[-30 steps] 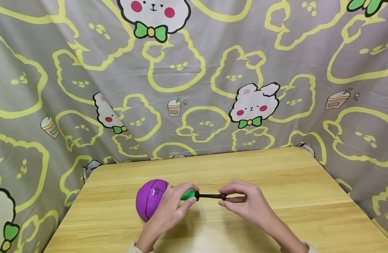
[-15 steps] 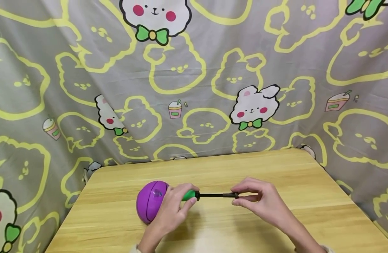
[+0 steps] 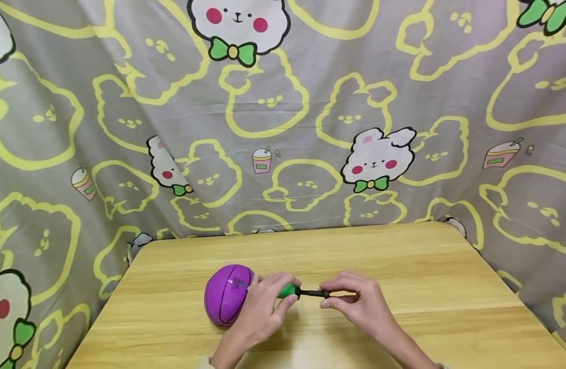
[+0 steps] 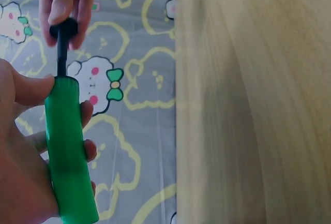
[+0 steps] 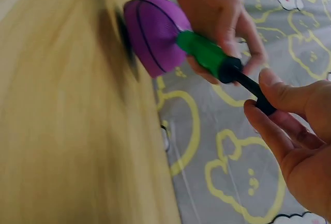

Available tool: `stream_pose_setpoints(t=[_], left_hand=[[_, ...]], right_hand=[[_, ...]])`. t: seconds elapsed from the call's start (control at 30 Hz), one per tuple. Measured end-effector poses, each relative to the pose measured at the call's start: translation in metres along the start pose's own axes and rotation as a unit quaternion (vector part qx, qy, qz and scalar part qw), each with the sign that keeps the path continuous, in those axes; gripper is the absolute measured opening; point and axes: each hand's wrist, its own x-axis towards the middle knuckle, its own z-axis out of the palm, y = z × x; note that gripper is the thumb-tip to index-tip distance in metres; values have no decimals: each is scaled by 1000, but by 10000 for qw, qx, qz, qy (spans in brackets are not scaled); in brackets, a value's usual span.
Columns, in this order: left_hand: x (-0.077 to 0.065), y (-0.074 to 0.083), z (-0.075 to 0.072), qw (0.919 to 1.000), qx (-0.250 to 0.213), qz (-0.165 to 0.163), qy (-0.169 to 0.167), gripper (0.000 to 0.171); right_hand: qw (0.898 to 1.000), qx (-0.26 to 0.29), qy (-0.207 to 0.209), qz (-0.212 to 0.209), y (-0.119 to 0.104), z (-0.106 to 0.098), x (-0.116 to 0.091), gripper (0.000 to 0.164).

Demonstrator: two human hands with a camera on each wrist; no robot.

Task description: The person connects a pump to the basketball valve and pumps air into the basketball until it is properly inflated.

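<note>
A purple ball [image 3: 227, 294] with dark seams and a small printed mark sits on the table, left of my hands. In the right wrist view its outline is not fully round. My left hand [image 3: 264, 310] grips the green barrel of a hand pump [image 3: 287, 291], fingers wrapped around it. At its near end the barrel meets the ball [image 5: 155, 35]; the exact joint is hard to make out. My right hand [image 3: 361, 302] pinches the black knob at the end of the pump's rod between thumb and fingers. A short length of rod shows between barrel [image 4: 70, 151] and knob [image 4: 64, 28].
The light wood table [image 3: 403, 256] extends around the ball and both hands. Behind it and at the sides hangs a grey curtain [image 3: 292, 133] with yellow outlines and cartoon animals, close to the table's back edge.
My right hand first drew the rod out to the right, then moved back left, so less rod shows now. My left hand still grips the barrel beside the ball. The head view shifted slightly.
</note>
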Motion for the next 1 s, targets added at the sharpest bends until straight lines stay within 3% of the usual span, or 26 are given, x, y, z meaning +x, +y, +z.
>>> stream_pose_setpoints(t=[0.27, 0.53, 0.73, 1.0], left_hand=[[2, 6, 7, 9997, 74, 92, -211, 12], [2, 2, 4, 9994, -114, 59, -324, 14], [1, 1, 4, 9993, -193, 23, -314, 14], [0, -6, -3, 9997, -212, -97, -73, 17]], right_hand=[[9999, 59, -2, 160, 9, 20, -1, 24], [9987, 112, -185, 458, 7, 19, 2, 23], [9962, 76, -466, 734, -1, 8, 4, 21], [9915, -9, -611, 1151, -15, -27, 8, 21]])
